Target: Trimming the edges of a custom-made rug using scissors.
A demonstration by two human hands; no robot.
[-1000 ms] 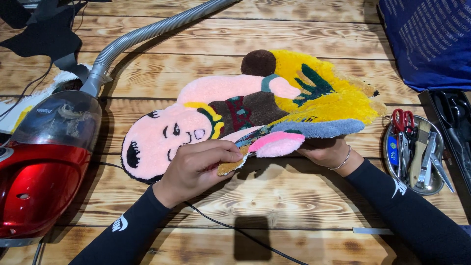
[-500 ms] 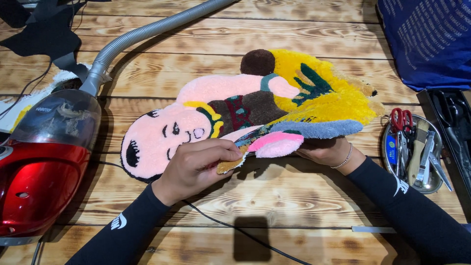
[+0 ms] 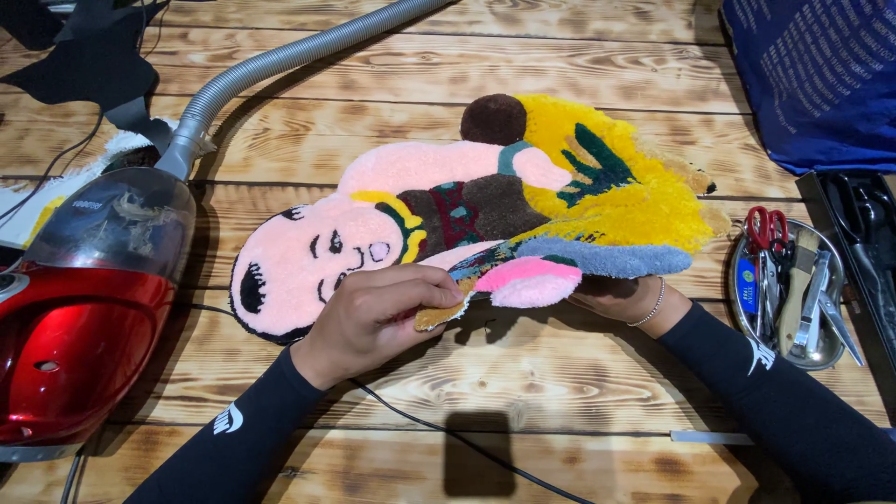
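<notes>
A tufted rug (image 3: 467, 205) shaped like a cartoon figure in pink, yellow, brown and grey lies on a wooden table (image 3: 523, 373). My left hand (image 3: 373, 313) pinches the rug's near edge, folding a bit of the tan backing up. My right hand (image 3: 621, 297) is under the lifted near edge by the grey and pink parts, gripping it from below, with a bracelet on the wrist. Both arms wear black sleeves.
A red canister vacuum (image 3: 79, 317) with a grey hose (image 3: 280, 61) sits at the left, its black cord (image 3: 448, 439) running across the near table. A round metal tray (image 3: 789, 294) holds red scissors and tools at the right. Blue cloth (image 3: 821, 75) lies top right, black fabric top left.
My right hand has lifted the rug's near right edge a little higher, and the pink part now sags lower over it. My left hand holds still.
</notes>
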